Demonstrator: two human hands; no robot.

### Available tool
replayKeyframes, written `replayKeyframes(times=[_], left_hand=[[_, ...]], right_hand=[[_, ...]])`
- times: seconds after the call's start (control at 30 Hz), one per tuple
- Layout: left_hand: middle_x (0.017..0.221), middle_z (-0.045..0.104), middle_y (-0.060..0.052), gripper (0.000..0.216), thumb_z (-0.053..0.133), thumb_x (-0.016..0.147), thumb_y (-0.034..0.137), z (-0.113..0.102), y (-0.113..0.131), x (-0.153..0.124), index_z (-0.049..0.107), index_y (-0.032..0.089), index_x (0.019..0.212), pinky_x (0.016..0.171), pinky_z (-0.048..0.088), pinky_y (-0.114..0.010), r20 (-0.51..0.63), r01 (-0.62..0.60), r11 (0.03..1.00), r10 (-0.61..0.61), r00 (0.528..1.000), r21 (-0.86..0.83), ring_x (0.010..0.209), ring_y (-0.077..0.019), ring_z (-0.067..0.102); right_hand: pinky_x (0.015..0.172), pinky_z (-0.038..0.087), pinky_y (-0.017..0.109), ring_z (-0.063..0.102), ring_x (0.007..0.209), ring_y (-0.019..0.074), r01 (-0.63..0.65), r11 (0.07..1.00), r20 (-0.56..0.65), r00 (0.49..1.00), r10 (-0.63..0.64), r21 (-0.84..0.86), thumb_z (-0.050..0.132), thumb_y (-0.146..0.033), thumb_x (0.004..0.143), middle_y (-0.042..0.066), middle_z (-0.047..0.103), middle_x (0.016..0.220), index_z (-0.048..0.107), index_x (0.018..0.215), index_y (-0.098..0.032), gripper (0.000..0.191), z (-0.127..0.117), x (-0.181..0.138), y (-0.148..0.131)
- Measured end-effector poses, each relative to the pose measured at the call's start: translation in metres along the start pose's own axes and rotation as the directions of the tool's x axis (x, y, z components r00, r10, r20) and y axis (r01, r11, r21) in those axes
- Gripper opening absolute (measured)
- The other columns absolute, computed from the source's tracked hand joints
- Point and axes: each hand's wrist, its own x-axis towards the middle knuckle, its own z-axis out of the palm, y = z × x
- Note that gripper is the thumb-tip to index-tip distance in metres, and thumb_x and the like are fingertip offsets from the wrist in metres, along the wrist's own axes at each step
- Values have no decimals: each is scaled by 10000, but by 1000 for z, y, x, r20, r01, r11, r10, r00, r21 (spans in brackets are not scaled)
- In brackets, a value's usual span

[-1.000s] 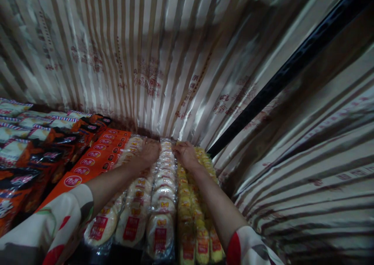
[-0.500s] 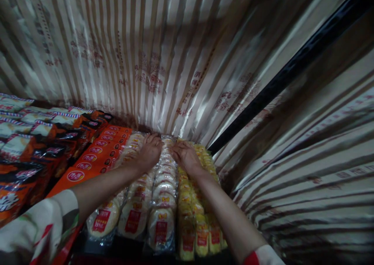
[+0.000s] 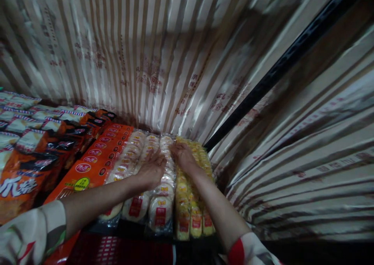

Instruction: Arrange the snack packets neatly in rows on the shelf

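My left hand (image 3: 152, 170) lies over the middle of the clear-wrapped rows of round white crackers (image 3: 160, 214), its fingers stretched out toward the right-hand white row. Nothing shows in its grasp. At the far part of the same row, my right hand (image 3: 184, 156) is open, its fingers reaching against the seam between the white crackers and the yellow packaged snacks (image 3: 183, 222). Its fingertips are dim and partly blurred. The white rows stand lined up front to back, with red labels on their front ends.
To the left stands an orange printed box (image 3: 90, 156), then several orange-and-black snack bags (image 3: 26, 183) and white packets (image 3: 22, 119). A striped curtain (image 3: 163, 62) hangs behind, and a black metal post (image 3: 263, 78) slants down on the right. A dark shelf edge (image 3: 131, 230) runs in front.
My left hand has come nearer and lower, from the far end of the rows to their middle. The right hand stays about where it was. The camera view has shifted slightly.
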Motion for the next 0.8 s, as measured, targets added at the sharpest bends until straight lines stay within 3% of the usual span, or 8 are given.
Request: replayKeyframes(times=[0.47, 0.67, 0.8], left_hand=[[1446, 375, -134, 517, 406, 858, 267, 3, 0, -1, 420, 92, 1344, 1135, 101, -528, 8, 33, 999, -33, 999, -8, 1399, -307, 139], [1449, 371, -128, 498, 373, 878, 259, 5, 2, -1, 425, 89, 1343, 1134, 99, -528, -4, 71, 997, -71, 997, -35, 1399, -305, 140], [1450, 372, -122, 494, 376, 875, 242, 7, 3, -1, 431, 88, 1341, 1141, 91, -513, -21, 80, 997, -81, 997, -21, 1396, -299, 157]], right_hand=[[901, 344, 307, 592, 867, 174, -92, 988, -17, 995, 95, 123, 562, -98, 776, 23, 714, 833, 716, 778, -207, 188, 5, 17, 7], [914, 312, 347, 550, 955, 217, -171, 984, -87, 981, 174, 43, 531, -202, 836, 54, 698, 885, 711, 821, -214, 180, 3, 11, -3], [915, 317, 353, 523, 1001, 240, -212, 976, -66, 976, 209, -41, 528, -229, 848, 73, 690, 936, 704, 863, -205, 178, 1, 10, -7]])
